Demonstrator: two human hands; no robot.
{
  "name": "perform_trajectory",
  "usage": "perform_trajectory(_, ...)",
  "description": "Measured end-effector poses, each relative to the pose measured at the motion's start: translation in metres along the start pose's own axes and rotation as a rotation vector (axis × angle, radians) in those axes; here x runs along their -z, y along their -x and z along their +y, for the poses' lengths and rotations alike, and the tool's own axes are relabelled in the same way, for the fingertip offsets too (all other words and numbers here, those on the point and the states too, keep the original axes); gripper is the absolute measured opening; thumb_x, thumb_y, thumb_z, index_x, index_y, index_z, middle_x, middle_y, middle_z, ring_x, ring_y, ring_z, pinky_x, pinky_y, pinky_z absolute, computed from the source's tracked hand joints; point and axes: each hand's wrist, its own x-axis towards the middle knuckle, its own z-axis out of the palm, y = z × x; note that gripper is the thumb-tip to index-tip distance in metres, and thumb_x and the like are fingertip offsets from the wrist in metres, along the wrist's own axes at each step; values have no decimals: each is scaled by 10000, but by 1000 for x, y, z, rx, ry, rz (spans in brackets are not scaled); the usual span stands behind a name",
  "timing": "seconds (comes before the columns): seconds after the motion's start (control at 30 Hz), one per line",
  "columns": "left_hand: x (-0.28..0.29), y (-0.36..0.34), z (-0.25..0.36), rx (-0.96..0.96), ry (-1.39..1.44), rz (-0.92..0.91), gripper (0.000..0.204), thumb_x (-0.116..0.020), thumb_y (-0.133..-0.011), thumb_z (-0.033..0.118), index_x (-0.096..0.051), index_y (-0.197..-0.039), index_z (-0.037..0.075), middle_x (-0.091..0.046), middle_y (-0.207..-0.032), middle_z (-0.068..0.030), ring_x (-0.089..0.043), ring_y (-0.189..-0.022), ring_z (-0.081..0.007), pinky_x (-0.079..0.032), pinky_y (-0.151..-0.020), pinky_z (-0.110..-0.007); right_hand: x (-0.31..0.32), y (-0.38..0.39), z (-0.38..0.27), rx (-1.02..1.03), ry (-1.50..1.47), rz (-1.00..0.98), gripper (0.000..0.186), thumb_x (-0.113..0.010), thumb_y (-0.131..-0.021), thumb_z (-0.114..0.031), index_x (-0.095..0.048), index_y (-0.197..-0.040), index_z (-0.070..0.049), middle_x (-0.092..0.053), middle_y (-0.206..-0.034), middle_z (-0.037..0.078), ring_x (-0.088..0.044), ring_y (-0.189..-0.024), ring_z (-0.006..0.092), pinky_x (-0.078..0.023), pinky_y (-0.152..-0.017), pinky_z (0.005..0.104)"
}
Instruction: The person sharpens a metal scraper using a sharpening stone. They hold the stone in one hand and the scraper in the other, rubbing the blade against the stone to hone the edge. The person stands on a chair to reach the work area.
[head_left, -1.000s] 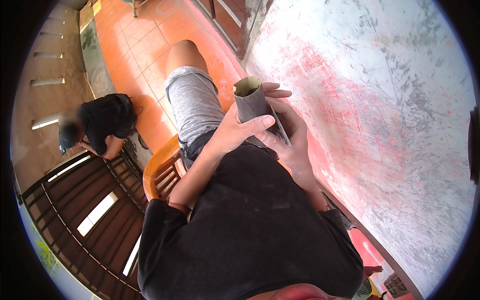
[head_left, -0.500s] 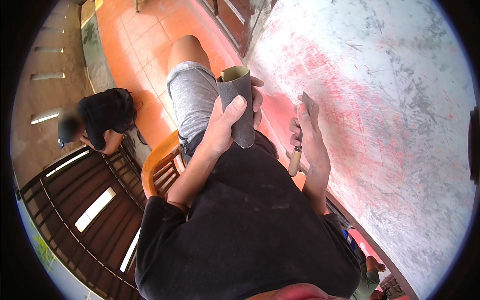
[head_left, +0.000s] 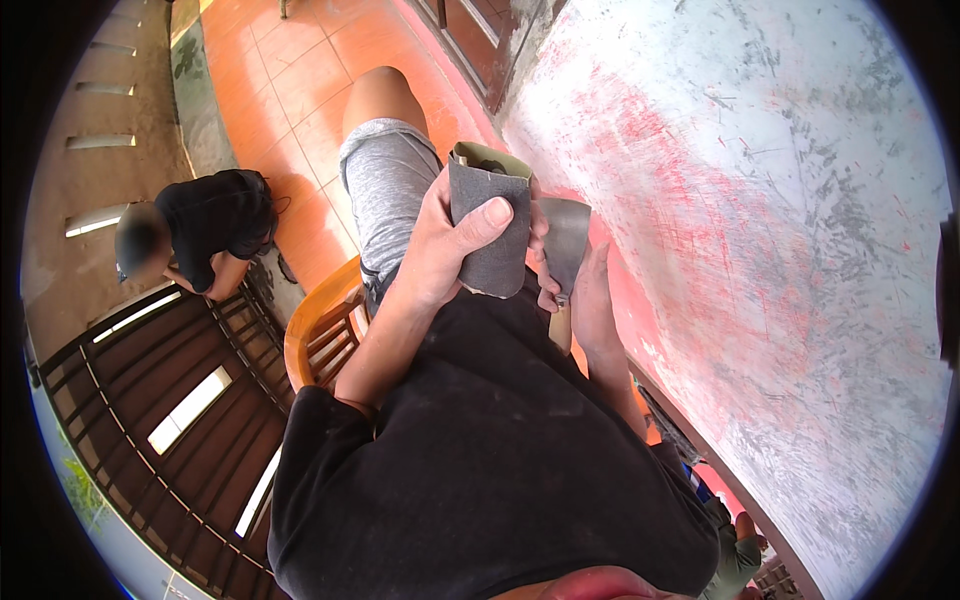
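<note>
My left hand (head_left: 442, 245) is closed round a curled sheet of dark grey sandpaper (head_left: 490, 232), its thumb pressed on the gritty face. The paper's pale backing shows inside the open upper end. My right hand (head_left: 596, 310) holds a putty knife beside it, with a broad grey metal blade (head_left: 566, 238) pointing up and a light wooden handle (head_left: 560, 328) hanging below. Several fingertips lie along the blade's left edge; the blade partly hides the fingers behind it. The blade is close to the sandpaper; I cannot tell whether they touch.
A white wall (head_left: 740, 250) with red and grey scuffs rises on my right. A wooden chair (head_left: 305, 330) is at my left, above orange floor tiles (head_left: 300, 110). A person in black (head_left: 215, 225) crouches by a dark metal fence (head_left: 160, 410). Another person (head_left: 738, 560) is partly visible lower right.
My right hand has moved left with the putty knife, close to the sandpaper. The blade has turned so its broad face shows. The sandpaper has shifted slightly right and looks wider.
</note>
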Motion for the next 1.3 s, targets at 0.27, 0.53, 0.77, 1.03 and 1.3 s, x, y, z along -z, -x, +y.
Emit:
perform_trajectory(0.27,-17,4,2,-17,-220,163,660,-844,-950,470,-584,-1326,-5,-705,-1036,-84,-709,-894,-166,-582,-793,-329,-6,2,-51,526,629,-37,880,-695,-1010,-595,-478,-1607,14,-636,-1224,74,-540,-888,145,-451,-793,303)
perform_trajectory(0.53,-20,19,0,-50,-237,189,551,-787,-1026,417,-628,-1351,1,-730,-1104,-49,-682,-971,-120,-560,-858,-300,-26,-16,-75,829,995,-115,906,-807,-921,-616,-590,-1523,26,-610,-996,98,-570,-848,186,-447,-719,321)
perform_trajectory(0.77,-16,23,0,-79,-323,189,438,-739,-1058,345,-668,-1301,-13,-733,-1137,-73,-693,-996,-143,-550,-857,-317,-36,-14,-71,843,1002,-6,827,-892,-895,-459,-617,-1505,26,-612,-993,107,-617,-863,206,-498,-745,331)
perform_trajectory(1.03,-16,27,0,-43,-259,232,347,-741,-1056,272,-686,-1266,1,-736,-1112,-60,-690,-970,-125,-544,-854,-306,-35,-15,-74,927,1080,6,799,-987,-767,-306,-691,-1470,-69,-616,-929,92,-647,-749,191,-534,-600,312)
perform_trajectory(1.3,-22,31,-3,-50,-265,297,301,-741,-1056,248,-708,-1233,6,-752,-1066,-56,-694,-936,-116,-547,-838,-302,-37,-11,-73,969,1104,29,805,-996,-747,-288,-697,-1466,-86,-633,-927,94,-665,-743,203,-545,-598,310)
